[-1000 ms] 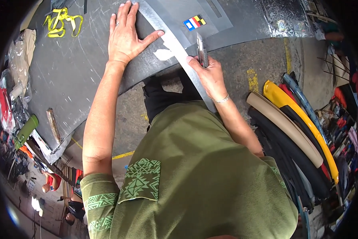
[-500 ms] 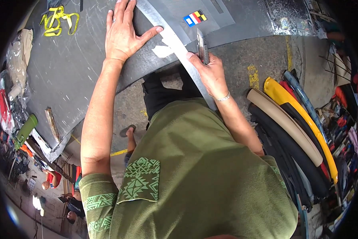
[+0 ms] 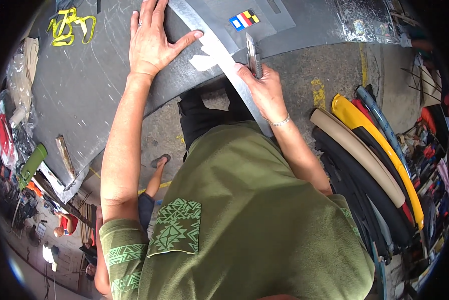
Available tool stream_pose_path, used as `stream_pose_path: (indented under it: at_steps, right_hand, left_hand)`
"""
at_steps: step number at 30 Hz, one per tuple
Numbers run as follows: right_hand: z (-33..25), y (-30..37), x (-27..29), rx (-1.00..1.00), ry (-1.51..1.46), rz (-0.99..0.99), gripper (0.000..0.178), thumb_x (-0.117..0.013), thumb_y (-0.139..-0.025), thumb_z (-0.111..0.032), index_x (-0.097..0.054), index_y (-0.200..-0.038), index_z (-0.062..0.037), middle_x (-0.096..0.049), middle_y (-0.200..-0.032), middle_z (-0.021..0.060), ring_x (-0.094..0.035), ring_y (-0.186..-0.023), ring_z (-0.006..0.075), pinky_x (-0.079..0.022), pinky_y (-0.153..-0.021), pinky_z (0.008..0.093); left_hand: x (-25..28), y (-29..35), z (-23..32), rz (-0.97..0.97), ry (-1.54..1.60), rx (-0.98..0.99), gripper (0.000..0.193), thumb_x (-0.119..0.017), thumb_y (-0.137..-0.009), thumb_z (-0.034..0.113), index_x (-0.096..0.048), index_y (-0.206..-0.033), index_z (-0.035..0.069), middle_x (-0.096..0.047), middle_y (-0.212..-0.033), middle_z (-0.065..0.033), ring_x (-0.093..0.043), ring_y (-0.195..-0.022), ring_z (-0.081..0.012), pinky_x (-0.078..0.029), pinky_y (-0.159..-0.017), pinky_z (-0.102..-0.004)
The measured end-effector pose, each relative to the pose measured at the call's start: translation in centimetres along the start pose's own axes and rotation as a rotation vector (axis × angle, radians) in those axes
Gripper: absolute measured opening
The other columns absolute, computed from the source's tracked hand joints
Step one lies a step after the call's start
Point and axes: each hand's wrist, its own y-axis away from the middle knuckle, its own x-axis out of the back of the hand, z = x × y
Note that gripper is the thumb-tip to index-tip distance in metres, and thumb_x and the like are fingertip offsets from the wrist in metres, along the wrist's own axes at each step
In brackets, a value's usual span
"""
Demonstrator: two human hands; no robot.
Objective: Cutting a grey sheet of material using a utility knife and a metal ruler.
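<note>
A long metal straightedge [image 3: 188, 18] lies slantwise across the dark tabletop [image 3: 104, 65] and juts past its near edge toward my shirt. My left hand [image 3: 152, 47] is open and flat on the table, its thumb reaching to the straightedge. In my right hand [image 3: 266, 92] is a utility knife [image 3: 253, 56], blade pointing away from me. The right thumb rests at the straightedge's overhanging part. Beyond the knife lies a grey sheet [image 3: 279, 22] bearing a small multicoloured patch [image 3: 244, 20]. A white scrap [image 3: 203, 62] sits against the straightedge's left side.
A tangled yellow strap [image 3: 67, 27] lies at the far left. Rolls of material, including a beige roll [image 3: 357, 155] and a yellow roll [image 3: 384, 150], lean to my right. Clear plastic [image 3: 362, 25] covers the far right table. Other people are behind on the left.
Both hands, the knife and the straightedge stay almost in place. Behind me on the left, a person has come closer; more of a leg, dark shorts and an arm now shows.
</note>
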Motion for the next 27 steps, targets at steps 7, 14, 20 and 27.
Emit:
stream_pose_path:
  at_steps: [7, 14, 20, 27]
  right_hand:
    - [-0.39, 0.17, -0.04, -0.011, 0.014, 0.009, 0.024, -0.078, -0.095, -0.024, -0.071, -0.089, -0.0010, -0.062, -0.081, -0.0043, -0.051, -0.076, 0.0047, -0.045, -0.070, 0.0238]
    - [-0.12, 0.01, -0.03, 0.000, 0.020, 0.007, 0.023, -0.078, -0.096, -0.022, -0.071, -0.090, -0.0007, -0.062, -0.081, -0.0039, -0.051, -0.076, 0.0048, -0.045, -0.070, 0.0240]
    - [-0.38, 0.04, -0.03, -0.009, 0.025, 0.007, 0.024, -0.078, -0.096, -0.023, -0.072, -0.091, 0.0001, -0.064, -0.082, -0.0036, -0.052, -0.077, 0.0047, -0.046, -0.071, 0.0240]
    - [-0.06, 0.00, -0.14, 0.068, 0.010, 0.038, 0.031, -0.078, -0.093, -0.029, -0.072, -0.089, 0.0011, -0.061, -0.067, 0.0010, -0.050, -0.067, 0.0064, -0.046, -0.061, 0.0295]
  left_hand:
    - [-0.01, -0.05, -0.01, -0.005, -0.005, 0.002, 0.114, -0.080, -0.072, 0.063, -0.037, -0.154, -0.004, -0.036, -0.160, -0.0274, -0.029, -0.153, -0.0404, -0.017, -0.127, -0.0547]
    - [-0.02, -0.03, -0.10, 0.000, -0.003, -0.006, 0.113, -0.080, -0.073, 0.064, -0.038, -0.153, -0.004, -0.037, -0.159, -0.0275, -0.029, -0.153, -0.0402, -0.017, -0.127, -0.0547]
    - [-0.17, -0.05, -0.17, 0.001, -0.015, -0.008, 0.113, -0.079, -0.073, 0.064, -0.038, -0.153, -0.005, -0.037, -0.159, -0.0275, -0.029, -0.153, -0.0402, -0.017, -0.127, -0.0548]
    - [-0.21, 0.08, -0.16, 0.005, -0.003, -0.009, 0.113, -0.080, -0.072, 0.064, -0.038, -0.153, -0.005, -0.037, -0.159, -0.0277, -0.029, -0.153, -0.0407, -0.017, -0.127, -0.0550]
